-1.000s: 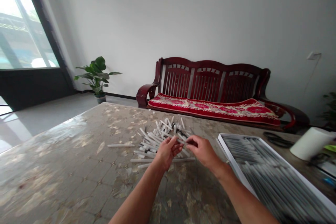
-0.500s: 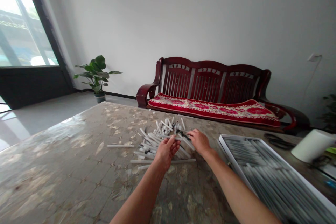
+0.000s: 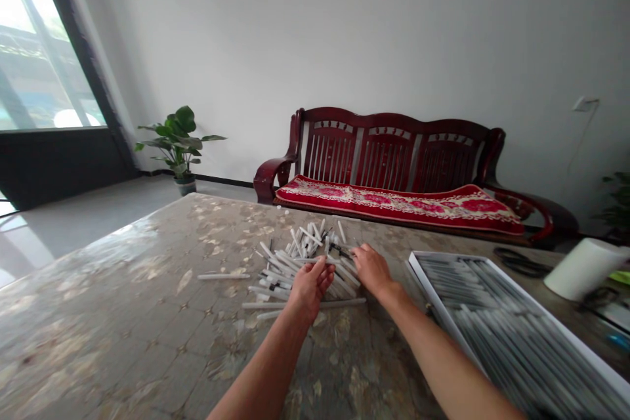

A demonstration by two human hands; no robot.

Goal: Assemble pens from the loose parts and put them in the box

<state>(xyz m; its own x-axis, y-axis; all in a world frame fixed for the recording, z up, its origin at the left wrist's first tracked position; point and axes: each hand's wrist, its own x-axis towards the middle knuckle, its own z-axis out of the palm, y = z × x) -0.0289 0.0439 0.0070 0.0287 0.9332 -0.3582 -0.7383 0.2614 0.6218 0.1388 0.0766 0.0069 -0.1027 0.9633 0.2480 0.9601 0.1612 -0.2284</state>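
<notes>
A loose pile of short white tubes (image 3: 295,256), with a few dark pieces among them, lies on the marbled table (image 3: 123,315). My left hand (image 3: 308,287) rests at the near edge of the pile. Its fingers curl up round a white tube. My right hand (image 3: 371,269) reaches into the right side of the pile, knuckles up. Its fingers are bent down together onto the pieces near a black part (image 3: 340,251), and what they pinch is hidden.
A white-rimmed tray (image 3: 418,270) packed with rows of grey sticks lies at the right. Behind it are black scissors (image 3: 522,262) and a white roll (image 3: 583,269). Single tubes lie apart at the left (image 3: 224,275). A red wooden bench (image 3: 394,177) and a potted plant (image 3: 180,144) stand beyond.
My hands, joined over the pile a second ago, have parted. The right hand has moved forward into the pile, while the left stays near its front edge.
</notes>
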